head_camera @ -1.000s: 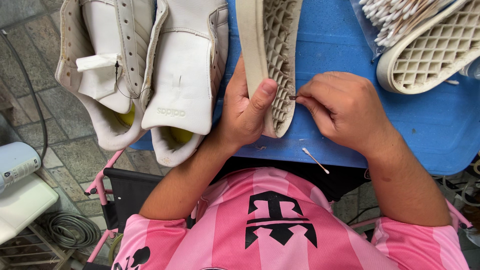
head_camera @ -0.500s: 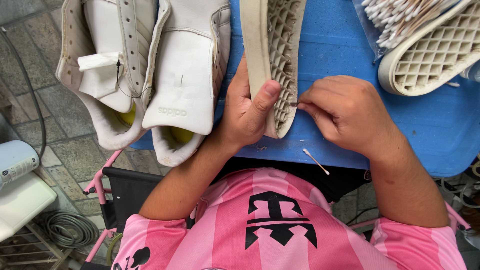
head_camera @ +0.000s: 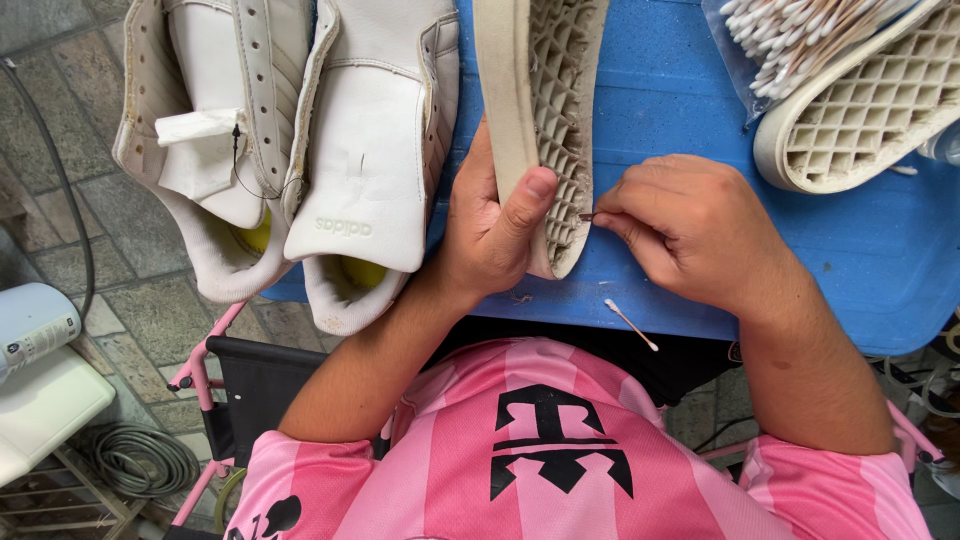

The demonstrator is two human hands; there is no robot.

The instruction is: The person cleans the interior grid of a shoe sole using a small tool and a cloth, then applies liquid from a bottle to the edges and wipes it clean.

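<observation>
**Closely: picking at a shoe sole with a thin stick**

Head view, the only one I have. My left hand (head_camera: pixel 490 235) is clamped round a pale shoe (head_camera: pixel 540 120) turned on its side, thumb pressed on the waffle tread near the heel end, which sits just above the blue table (head_camera: pixel 680 90). My right hand (head_camera: pixel 690 235) is pinched shut on a thin stick (head_camera: pixel 588 215) whose tip touches the tread grooves. I judge the step in hand to be scraping dirt out of the grooves; the next stroke calls for a steady shoe and small, fine strokes of the stick.

Room is tight. A pair of white sneakers (head_camera: pixel 300 150) lies just left, overhanging the table edge. A second upturned sole (head_camera: pixel 860 110) and a bag of cotton swabs (head_camera: pixel 790 45) crowd the right corner. A loose swab (head_camera: pixel 630 323) lies near the front edge.
</observation>
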